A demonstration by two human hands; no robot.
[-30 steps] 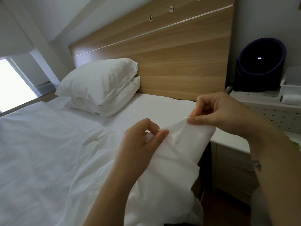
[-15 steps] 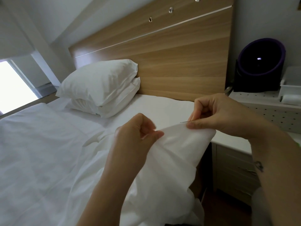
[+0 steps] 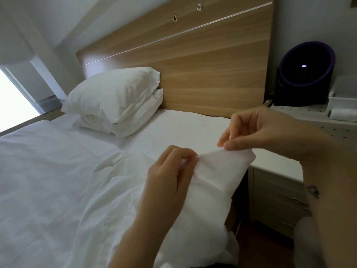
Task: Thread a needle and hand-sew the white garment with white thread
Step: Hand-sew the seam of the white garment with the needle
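Note:
The white garment [image 3: 212, 182] hangs in front of me above the bed, held up by both hands. My left hand [image 3: 170, 175] pinches its upper edge from the left, fingers curled onto the cloth. My right hand [image 3: 257, 134] pinches thumb and forefinger together at the garment's top right corner. The needle seen earlier in that pinch does not show now, and no thread is visible.
White bedding [image 3: 58, 180] covers the bed on the left, with two stacked pillows [image 3: 116, 101] against the wooden headboard [image 3: 193, 64]. On the right stands a white bedside cabinet [image 3: 278, 171], with a dark round device [image 3: 307, 72] on a white shelf behind it.
My right hand's pinch has dropped onto the garment's edge, and the needle tip that stuck out to the left is no longer visible. My left hand shifted slightly left along the cloth.

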